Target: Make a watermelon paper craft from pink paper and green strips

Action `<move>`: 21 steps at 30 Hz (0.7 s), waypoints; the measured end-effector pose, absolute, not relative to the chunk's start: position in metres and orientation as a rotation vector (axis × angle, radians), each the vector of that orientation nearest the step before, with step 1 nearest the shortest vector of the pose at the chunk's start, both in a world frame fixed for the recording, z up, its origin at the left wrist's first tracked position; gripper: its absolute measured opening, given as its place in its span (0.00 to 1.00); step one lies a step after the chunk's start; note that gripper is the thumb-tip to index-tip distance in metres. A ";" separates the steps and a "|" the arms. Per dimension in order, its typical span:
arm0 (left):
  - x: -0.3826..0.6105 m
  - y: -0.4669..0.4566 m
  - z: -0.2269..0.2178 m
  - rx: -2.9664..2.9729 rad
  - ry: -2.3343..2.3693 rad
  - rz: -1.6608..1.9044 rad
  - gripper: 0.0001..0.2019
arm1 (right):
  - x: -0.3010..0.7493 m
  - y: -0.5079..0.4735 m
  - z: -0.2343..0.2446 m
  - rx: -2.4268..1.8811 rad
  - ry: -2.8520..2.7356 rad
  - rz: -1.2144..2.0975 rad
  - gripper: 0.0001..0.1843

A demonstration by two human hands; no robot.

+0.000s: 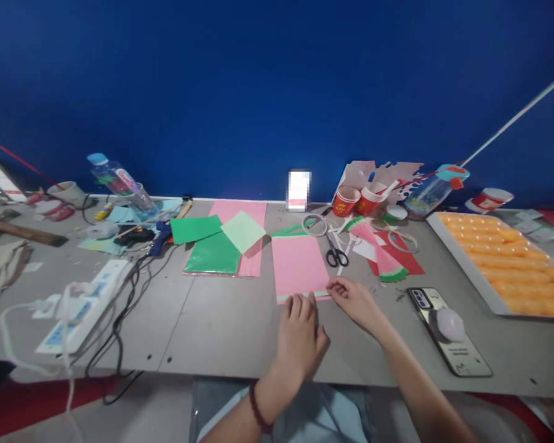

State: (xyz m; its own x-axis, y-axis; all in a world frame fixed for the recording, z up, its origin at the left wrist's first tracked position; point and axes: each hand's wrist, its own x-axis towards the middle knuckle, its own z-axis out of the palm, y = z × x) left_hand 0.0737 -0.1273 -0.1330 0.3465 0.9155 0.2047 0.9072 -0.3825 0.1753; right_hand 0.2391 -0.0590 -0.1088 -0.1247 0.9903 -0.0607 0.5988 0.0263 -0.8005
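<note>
The flat pink rectangular paper sheet [299,264] has green along its far edge already; a slim pale-green paper strip [322,294] lies along the near edge, whether stuck I can't tell. The left hand [302,332] rests there, grip unclenched; the right [353,298] curls at its near-right corner, pinch uncertain.

Grey table [221,332] bearing pink paper [300,264], white power strip [85,307], face-down phone [458,352]
</note>
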 end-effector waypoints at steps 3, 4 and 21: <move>0.075 -0.127 -0.133 2.555 1.714 0.416 0.28 | 0.238 -0.059 -0.110 -1.622 -1.794 0.934 0.11; 0.076 -0.128 -0.134 2.554 1.702 0.421 0.28 | 0.238 -0.059 -0.110 -1.625 -1.807 0.929 0.11; 0.080 -0.127 -0.134 2.532 1.661 0.466 0.29 | 0.238 -0.061 -0.118 -1.602 -1.890 0.847 0.08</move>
State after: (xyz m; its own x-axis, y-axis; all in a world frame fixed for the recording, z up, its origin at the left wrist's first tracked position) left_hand 0.0797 -0.1270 -0.1335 0.3669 0.9066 0.2085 0.8829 -0.4100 0.2290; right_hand 0.2381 -0.0609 -0.1185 -0.1674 0.9858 -0.0088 0.6627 0.1060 -0.7414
